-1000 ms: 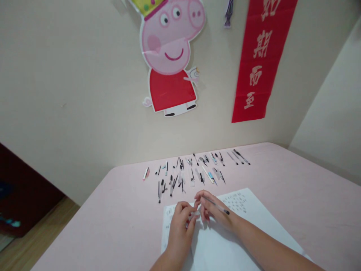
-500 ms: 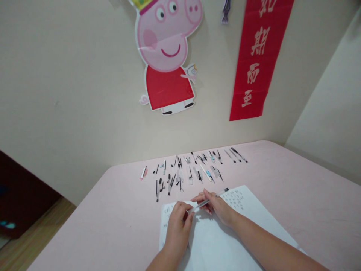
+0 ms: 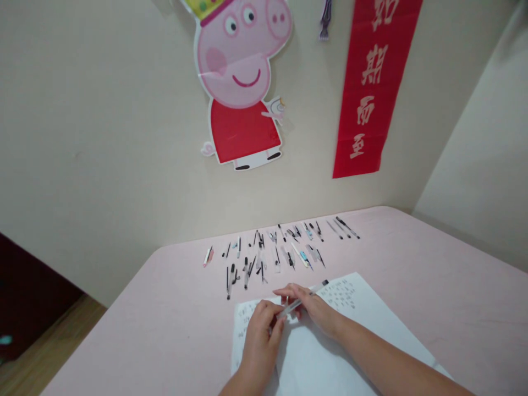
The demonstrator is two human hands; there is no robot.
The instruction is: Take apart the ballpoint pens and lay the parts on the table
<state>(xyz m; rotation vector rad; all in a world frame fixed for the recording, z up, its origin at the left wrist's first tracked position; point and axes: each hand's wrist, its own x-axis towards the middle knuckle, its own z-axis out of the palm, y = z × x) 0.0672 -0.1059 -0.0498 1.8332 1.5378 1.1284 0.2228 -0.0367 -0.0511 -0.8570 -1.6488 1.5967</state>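
Note:
My right hand (image 3: 310, 308) grips a clear pen (image 3: 307, 295) with a black end, held almost level above a white sheet of paper (image 3: 330, 352) with handwriting on it. My left hand (image 3: 260, 330) is curled with its fingertips pinched at the pen's near tip; what they hold there is too small to make out. Both hands hover over the upper left part of the sheet. Several pens and loose pen parts (image 3: 272, 253) lie in rows on the table beyond the hands.
The pink table (image 3: 173, 313) meets a cream wall at the back. A cartoon pig cutout (image 3: 241, 82) and a red banner with characters (image 3: 369, 88) hang on the wall. Wooden floor (image 3: 37, 368) shows past the table's left edge.
The pen has swung from pointing right and down to lying almost level with its black end up and to the right. The left hand's fingertips have closed onto its near tip.

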